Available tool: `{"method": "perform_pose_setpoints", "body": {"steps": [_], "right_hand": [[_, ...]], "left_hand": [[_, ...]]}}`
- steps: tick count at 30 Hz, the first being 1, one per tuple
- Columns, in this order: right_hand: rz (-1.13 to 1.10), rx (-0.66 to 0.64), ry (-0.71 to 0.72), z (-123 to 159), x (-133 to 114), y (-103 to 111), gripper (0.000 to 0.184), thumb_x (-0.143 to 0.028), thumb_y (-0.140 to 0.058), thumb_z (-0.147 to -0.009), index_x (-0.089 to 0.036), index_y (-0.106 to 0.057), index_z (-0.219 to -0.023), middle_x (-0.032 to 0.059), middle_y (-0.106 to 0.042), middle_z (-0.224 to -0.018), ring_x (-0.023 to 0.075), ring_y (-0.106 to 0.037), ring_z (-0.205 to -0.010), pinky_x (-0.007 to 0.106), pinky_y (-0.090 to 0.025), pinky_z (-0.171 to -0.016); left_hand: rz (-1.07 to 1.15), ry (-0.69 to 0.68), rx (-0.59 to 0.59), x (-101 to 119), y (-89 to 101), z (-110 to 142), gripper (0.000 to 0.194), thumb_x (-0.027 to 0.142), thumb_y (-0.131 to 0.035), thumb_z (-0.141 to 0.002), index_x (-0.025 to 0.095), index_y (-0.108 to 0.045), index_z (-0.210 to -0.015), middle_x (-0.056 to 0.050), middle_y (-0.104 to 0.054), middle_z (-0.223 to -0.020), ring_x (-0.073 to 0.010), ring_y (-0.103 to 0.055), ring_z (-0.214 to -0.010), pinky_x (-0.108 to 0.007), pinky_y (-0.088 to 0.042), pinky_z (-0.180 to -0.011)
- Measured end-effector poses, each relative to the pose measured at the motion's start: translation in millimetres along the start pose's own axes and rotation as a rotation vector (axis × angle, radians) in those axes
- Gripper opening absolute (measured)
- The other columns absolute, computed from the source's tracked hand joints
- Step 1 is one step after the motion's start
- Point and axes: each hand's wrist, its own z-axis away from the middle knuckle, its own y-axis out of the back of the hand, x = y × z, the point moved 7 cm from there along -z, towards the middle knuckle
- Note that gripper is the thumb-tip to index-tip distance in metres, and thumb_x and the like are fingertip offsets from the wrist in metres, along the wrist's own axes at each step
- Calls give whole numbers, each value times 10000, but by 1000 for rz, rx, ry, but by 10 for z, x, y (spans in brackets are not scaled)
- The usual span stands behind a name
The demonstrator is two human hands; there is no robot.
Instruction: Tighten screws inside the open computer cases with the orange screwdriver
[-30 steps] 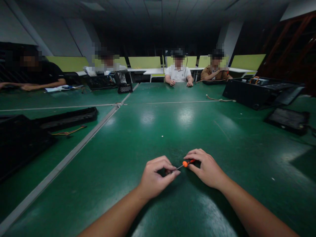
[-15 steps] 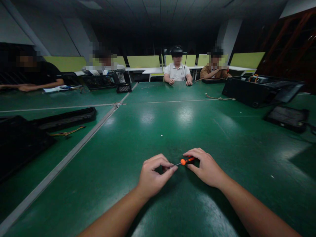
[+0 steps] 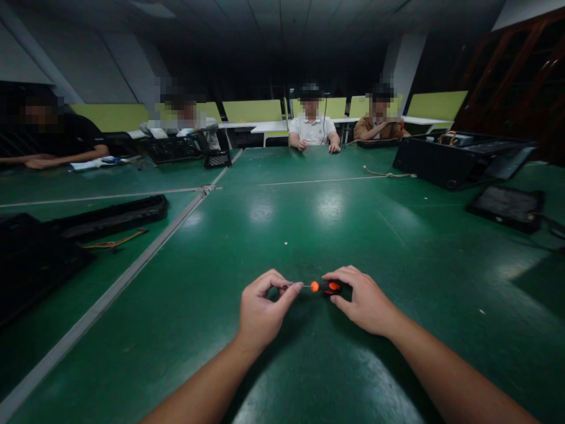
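Note:
A small screwdriver (image 3: 326, 287) with a black and orange handle lies level just above the table, its thin metal shaft pointing left. My left hand (image 3: 263, 306) is closed in a pinch on the shaft, thumb against fingers, and the tip is hidden behind them. Around the handle's right end, my right hand (image 3: 364, 300) is spread, thumb below and fingers above. Gaps show between those fingertips and the handle. Beneath both hands is the green tabletop (image 3: 309, 365).
Black computer-case parts (image 3: 35, 253) and a thin cable (image 3: 117, 240) lie at left. A black computer case (image 3: 445, 162) and a dark panel (image 3: 505, 207) are at right. Several people, including one in a white shirt (image 3: 312, 129), sit along the far side.
My left hand has shifted left, drawing the screwdriver with it, so more of the handle shows. The right hand's fingers have parted from the handle. The camera view has turned slightly.

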Motion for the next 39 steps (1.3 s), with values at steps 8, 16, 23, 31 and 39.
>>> {"method": "perform_pose_setpoints", "body": {"steps": [8, 16, 23, 31, 39], "right_hand": [[-9, -10, 15, 2, 6, -7, 374, -85, -659, -752, -240, -666, -1092, 50, -671, -1043, 227, -579, -1006, 390, -462, -917], [-15, -20, 7, 10, -15, -8, 349, -79, -659, -744, -236, -671, -1056, 44, -673, -1021, 222, -579, -985, 376, -469, -889], [-8, -27, 1, 8, -6, -8, 365, -78, -669, -740, -238, -667, -1068, 39, -668, -1038, 217, -572, -995, 374, -460, -905], [-1, -37, -5, 20, 7, -42, 381, -70, -666, -738, -230, -660, -1084, 33, -665, -1052, 205, -566, -1004, 360, -448, -919], [-2, -44, -22, 6, 23, -30, 379, -80, -682, -733, -228, -660, -1081, 28, -663, -1050, 202, -564, -1000, 349, -453, -901]], "left_hand": [[-1, 12, 12, -16, 7, 9, 256, 252, -705, -801, 166, -558, -610, 29, -536, -591, -111, -502, -561, -237, -403, -577], [36, -44, -95, 41, -83, 13, 52, 216, -684, -821, 167, -697, -807, -13, -620, -684, -145, -584, -658, -258, -459, -647], [7, -34, -82, 80, -82, 21, 119, 225, -711, -801, 163, -672, -708, 5, -605, -638, -127, -569, -605, -244, -437, -610], [10, -48, -103, 79, -91, 17, 109, 228, -705, -803, 162, -685, -718, -3, -607, -634, -131, -563, -600, -245, -436, -601], [7, -77, -127, 125, -126, 32, 116, 208, -707, -804, 163, -688, -699, 20, -562, -595, -109, -534, -559, -224, -413, -568]]}}
